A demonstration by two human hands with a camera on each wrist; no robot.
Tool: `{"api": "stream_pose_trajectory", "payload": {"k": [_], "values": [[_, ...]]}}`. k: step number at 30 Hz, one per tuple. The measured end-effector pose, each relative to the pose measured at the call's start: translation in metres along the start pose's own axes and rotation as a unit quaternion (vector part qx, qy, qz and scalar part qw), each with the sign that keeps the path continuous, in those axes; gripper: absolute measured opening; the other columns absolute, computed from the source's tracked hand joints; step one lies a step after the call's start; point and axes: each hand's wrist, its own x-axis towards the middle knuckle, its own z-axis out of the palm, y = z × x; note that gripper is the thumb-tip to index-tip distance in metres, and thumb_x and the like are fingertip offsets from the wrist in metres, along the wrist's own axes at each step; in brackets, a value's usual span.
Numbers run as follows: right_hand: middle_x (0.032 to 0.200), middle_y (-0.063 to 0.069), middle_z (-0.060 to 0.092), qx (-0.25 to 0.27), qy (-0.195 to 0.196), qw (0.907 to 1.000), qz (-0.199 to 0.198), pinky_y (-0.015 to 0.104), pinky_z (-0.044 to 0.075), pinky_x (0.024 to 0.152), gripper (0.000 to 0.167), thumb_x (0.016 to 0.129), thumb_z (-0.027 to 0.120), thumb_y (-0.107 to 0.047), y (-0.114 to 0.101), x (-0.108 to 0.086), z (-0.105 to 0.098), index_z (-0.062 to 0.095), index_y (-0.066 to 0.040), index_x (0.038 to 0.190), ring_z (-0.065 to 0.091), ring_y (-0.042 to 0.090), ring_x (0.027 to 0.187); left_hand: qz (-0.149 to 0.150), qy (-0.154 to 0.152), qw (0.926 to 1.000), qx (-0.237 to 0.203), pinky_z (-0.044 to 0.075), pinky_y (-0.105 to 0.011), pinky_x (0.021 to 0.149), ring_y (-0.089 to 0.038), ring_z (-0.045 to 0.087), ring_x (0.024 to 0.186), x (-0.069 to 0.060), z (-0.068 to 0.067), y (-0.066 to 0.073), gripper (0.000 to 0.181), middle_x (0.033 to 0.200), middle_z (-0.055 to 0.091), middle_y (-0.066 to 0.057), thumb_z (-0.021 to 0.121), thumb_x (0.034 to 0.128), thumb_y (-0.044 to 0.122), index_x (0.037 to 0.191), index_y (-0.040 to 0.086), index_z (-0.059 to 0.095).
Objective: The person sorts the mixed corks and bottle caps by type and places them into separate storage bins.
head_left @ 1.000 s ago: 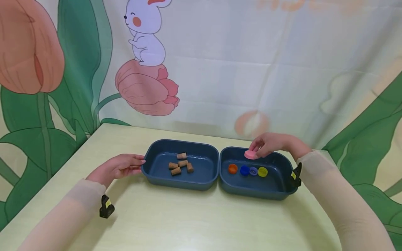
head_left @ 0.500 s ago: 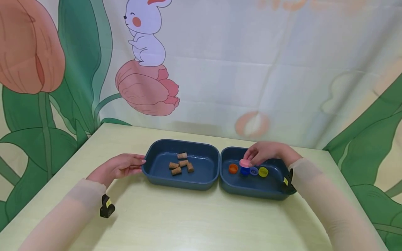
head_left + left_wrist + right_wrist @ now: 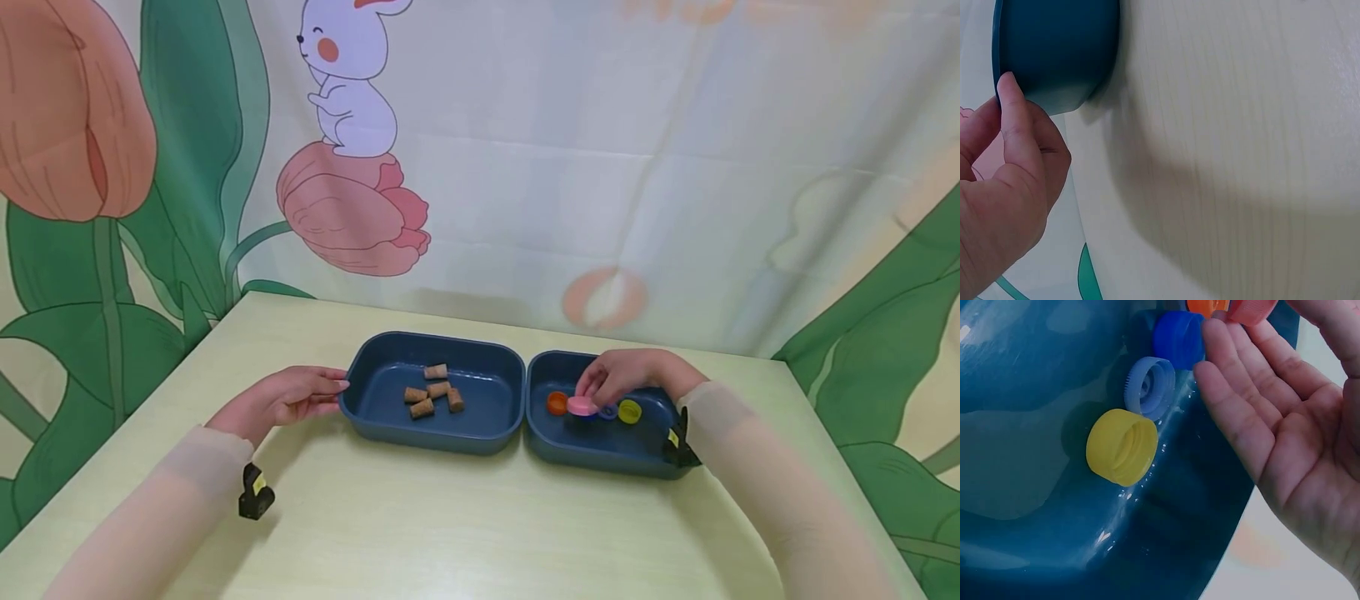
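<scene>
My right hand (image 3: 618, 375) pinches a pink bottle cap (image 3: 581, 406) low over the right blue tray (image 3: 622, 458). In the right wrist view, only part of this pink cap (image 3: 1252, 309) shows at the top edge. Right below it sits a dark blue cap (image 3: 1177, 340), mostly covered in the head view. A pale purple-blue cap (image 3: 1149, 389) and a yellow cap (image 3: 1121, 447) lie beside that one in a row, and an orange cap (image 3: 557, 403) is to the left. My left hand (image 3: 300, 393) holds the left end of the other blue tray (image 3: 431, 439) between thumb and fingers.
Several corks (image 3: 437, 389) lie inside the left tray. Both trays stand end to end on a pale wooden table (image 3: 450, 525). Behind the table hangs a printed cloth (image 3: 495, 200) with a rabbit and tulips.
My right hand has moved down and a little left with the pink cap, from near the right tray's back rim to above the dark blue cap. My left hand stays in place.
</scene>
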Motion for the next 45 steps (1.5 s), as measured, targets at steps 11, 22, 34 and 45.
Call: {"api": "stream_pose_trajectory", "payload": {"k": [11,22,34,45], "values": [[0.099,-0.004,0.07,0.014,-0.054,0.9979,0.033,0.024,0.056,0.087,0.036,0.091,0.07,-0.011,-0.005,0.008,0.002,0.064,0.001,0.124,0.06,0.008,0.086,0.003,-0.003,1.0,0.002,0.061,-0.016,0.072,-0.003,0.071,0.072,0.005,-0.003,-0.004,0.047,0.081,0.073,0.006,0.051,0.1063,0.008,0.148,-0.008,0.037],[0.111,0.0,0.071,-0.039,-0.068,0.9966,0.026,0.028,0.058,0.095,0.038,0.091,0.073,-0.014,-0.02,0.01,0.001,0.067,-0.003,0.126,0.061,0.009,0.092,0.005,-0.001,1.0,0.005,0.061,-0.016,0.074,-0.003,0.07,0.072,0.004,-0.004,-0.003,0.046,0.081,0.073,0.005,0.052,0.1061,0.008,0.148,-0.008,0.038],[0.107,0.0,0.069,-0.074,-0.075,0.9937,0.035,0.028,0.058,0.095,0.033,0.091,0.072,-0.012,-0.025,0.015,0.002,0.066,-0.003,0.121,0.06,0.009,0.091,0.004,0.0,1.0,0.001,0.061,-0.016,0.072,-0.003,0.071,0.072,0.006,-0.006,-0.004,0.047,0.081,0.073,0.005,0.051,0.1063,0.008,0.149,-0.007,0.038],[0.084,-0.003,0.063,-0.131,-0.051,0.9899,0.012,0.021,0.05,0.068,0.027,0.086,0.076,-0.006,-0.029,0.021,0.007,0.062,-0.004,0.109,0.052,0.01,0.069,0.002,0.002,1.0,0.006,0.061,-0.016,0.073,-0.003,0.071,0.073,0.006,-0.005,-0.004,0.05,0.082,0.073,0.005,0.051,0.1065,0.008,0.151,-0.008,0.035]]}}
